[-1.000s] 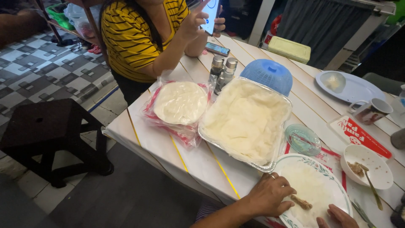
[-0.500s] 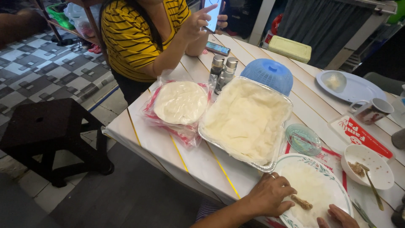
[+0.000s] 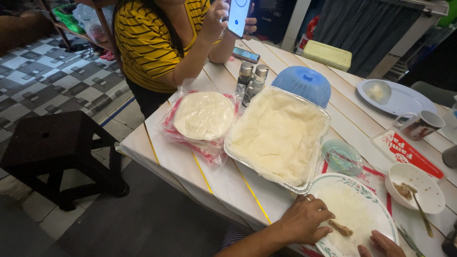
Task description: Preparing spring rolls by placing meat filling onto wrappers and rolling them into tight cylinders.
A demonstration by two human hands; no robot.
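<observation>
Table (image 3: pixel 362 128) carries foil tray (image 3: pixel 278 135) of dough, then wrapper bag (image 3: pixel 202 116). Plate (image 3: pixel 376 204) at near edge holds wrapper (image 3: pixel 352 209) with filling (image 3: pixel 340 228). Left hand (image 3: pixel 304 220) fingers loosely curled on wrapper, touching filling; right hand (image 3: pixel 383 243) mostly cropped, grip unclear.

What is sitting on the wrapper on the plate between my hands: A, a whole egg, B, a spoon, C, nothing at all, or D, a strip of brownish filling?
D: a short brownish strip of filling lies on the pale wrapper on the plate, between the left hand and the right hand; the spoon rests in a separate bowl.
</observation>
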